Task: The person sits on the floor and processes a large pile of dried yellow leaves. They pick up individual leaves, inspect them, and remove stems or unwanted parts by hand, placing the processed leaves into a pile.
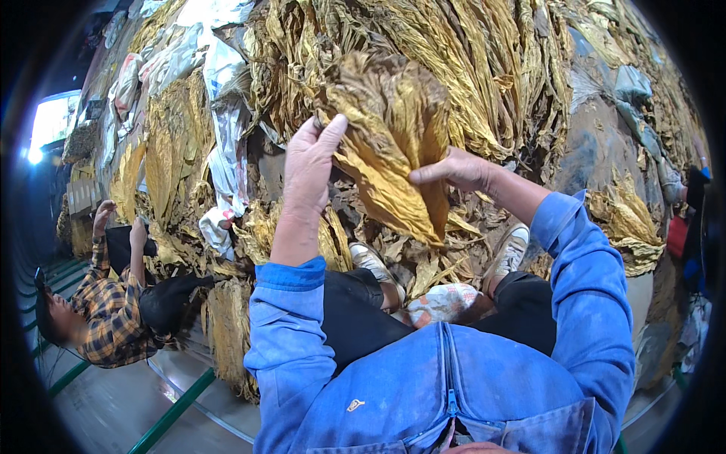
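Observation:
Between my two hands is a bunch of dried yellow-brown tobacco leaves point(391, 147), its broad folded edge hanging down over my lap. My left hand point(312, 156) grips the bunch at its left side, thumb on top. On the right side my right hand point(454, 170) holds it, thumb lying across a leaf and the other fingers hidden behind. Beyond the bunch lies a large heap of long dried tobacco leaves point(471, 62). Loose leaf pieces point(425, 272) cover the floor between my shoes.
White plastic sacking point(224, 119) runs along the left, beside flat stacked leaves point(176, 147). A person in a plaid shirt point(113, 320) sits at far left near a green rail point(173, 414). At right are a leaf pile point(629, 221) and grey sheeting point(590, 142); another person shows at the edge.

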Demonstrator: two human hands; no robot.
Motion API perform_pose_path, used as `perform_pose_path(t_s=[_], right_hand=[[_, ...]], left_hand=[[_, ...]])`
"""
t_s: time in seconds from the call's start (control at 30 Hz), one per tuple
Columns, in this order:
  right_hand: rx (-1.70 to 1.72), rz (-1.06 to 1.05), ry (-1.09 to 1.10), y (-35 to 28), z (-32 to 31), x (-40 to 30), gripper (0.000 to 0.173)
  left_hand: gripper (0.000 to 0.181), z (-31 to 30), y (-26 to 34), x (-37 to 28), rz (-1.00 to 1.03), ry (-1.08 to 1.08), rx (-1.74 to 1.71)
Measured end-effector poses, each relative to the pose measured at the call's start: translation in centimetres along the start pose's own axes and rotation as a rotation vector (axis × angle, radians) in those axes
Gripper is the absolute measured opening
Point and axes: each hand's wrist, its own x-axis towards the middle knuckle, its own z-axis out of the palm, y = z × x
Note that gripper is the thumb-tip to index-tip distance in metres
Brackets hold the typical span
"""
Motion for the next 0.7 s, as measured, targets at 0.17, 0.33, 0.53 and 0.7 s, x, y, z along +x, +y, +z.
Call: perform_pose_path(t_s=[0.17,0.33,0.53,0.7], right_hand=[[-0.018,-0.148,0.099,-0.8,0.6,-0.5,0.052],[0.043,-0.059,0.173,-0.9,-0.2,-1.1,0.06],[0.069,-0.121,0.276,-0.5,-1.0,-1.3,0.062],[-0.037,-0.132,0.277,-0.3,-0.5,-1.0,0.062]], left_hand=[[0.01,-1.5,0.8,-0.1,0.084,0.072,0.096],[0.013,-2.7,1.2,0.3,0.163,0.179,0.225],[0.064,-6.3,1.5,1.2,0.278,0.181,1.193],[0.049,-0.9,0.5,-0.3,-0.011,-0.096,0.609]])
